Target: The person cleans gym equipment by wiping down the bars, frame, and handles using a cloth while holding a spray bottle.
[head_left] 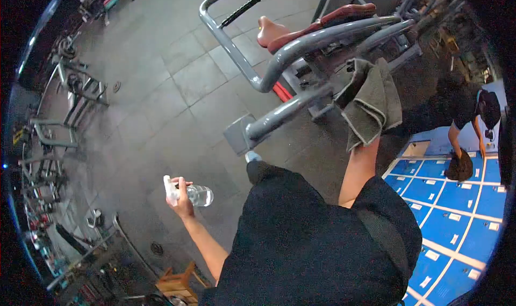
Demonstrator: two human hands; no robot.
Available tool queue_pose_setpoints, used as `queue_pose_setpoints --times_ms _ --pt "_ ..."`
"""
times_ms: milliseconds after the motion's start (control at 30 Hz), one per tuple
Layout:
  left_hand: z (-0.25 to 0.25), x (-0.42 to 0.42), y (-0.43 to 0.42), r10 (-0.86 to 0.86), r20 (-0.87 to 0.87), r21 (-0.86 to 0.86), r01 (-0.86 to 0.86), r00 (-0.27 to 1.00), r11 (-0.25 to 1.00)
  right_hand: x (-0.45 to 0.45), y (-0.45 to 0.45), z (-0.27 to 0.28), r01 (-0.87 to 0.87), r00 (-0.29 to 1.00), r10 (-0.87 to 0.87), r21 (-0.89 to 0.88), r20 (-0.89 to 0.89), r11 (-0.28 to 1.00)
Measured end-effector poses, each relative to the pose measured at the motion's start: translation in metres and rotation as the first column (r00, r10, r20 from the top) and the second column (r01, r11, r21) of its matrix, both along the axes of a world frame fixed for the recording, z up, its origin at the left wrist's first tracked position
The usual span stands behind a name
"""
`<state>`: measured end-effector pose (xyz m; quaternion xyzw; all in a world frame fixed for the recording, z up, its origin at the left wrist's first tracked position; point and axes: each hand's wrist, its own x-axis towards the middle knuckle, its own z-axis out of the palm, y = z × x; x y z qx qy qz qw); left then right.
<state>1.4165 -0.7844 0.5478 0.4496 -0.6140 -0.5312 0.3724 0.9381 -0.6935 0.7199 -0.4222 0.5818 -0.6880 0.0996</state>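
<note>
My left hand (183, 201) is closed around the neck of a clear spray bottle (200, 196) with a white spray head (169, 190). The bottle lies nearly sideways in view, held over the dark floor. On the other side, a grey cloth (371, 104) hangs in folds around my right hand, which it hides. My right forearm (359, 171) reaches up to it. The cloth is beside the grey tube frame (293, 111) of an exercise machine; whether it touches the frame I cannot tell. The machine has a reddish-brown padded seat (322, 25).
A handlebar (240, 11) with a black grip sticks out from the machine. Blue lockers (451, 196) stand at the right, where another person (462, 128) holds a dark bag (459, 166). Gym equipment (70, 101) lines the left, with a wooden stool (177, 284) at the bottom.
</note>
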Motion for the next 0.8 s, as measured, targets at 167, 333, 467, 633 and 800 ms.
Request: queue_pose_setpoints --times_ms 167,333,467,633,800 --pt "-0.023 -0.013 -0.046 -0.020 -0.054 0.050 0.022 0.998 0.999 -0.018 -0.049 -0.026 0.067 0.998 -0.068 0.040 0.009 0.997" --pt "-0.023 -0.006 -0.114 -0.078 0.228 0.086 0.060 0.971 0.994 -0.012 -0.066 -0.056 0.127 0.972 -0.126 0.005 0.201 0.992" --pt "-0.028 -0.004 -0.173 -0.003 0.106 0.105 -0.008 0.994 0.994 0.038 -0.044 -0.104 0.184 0.799 -0.109 -0.068 0.592 0.981" --pt "-0.051 -0.014 -0.255 -0.123 0.292 0.163 0.078 0.948 0.984 0.120 -0.035 -0.164 0.208 0.321 0.129 -0.203 0.938 0.957" --pt "-0.054 -0.085 -0.335 -0.365 0.338 0.133 0.340 0.867 0.931 0.163 -0.080 -0.189 0.269 0.088 0.316 -0.328 0.945 0.906"
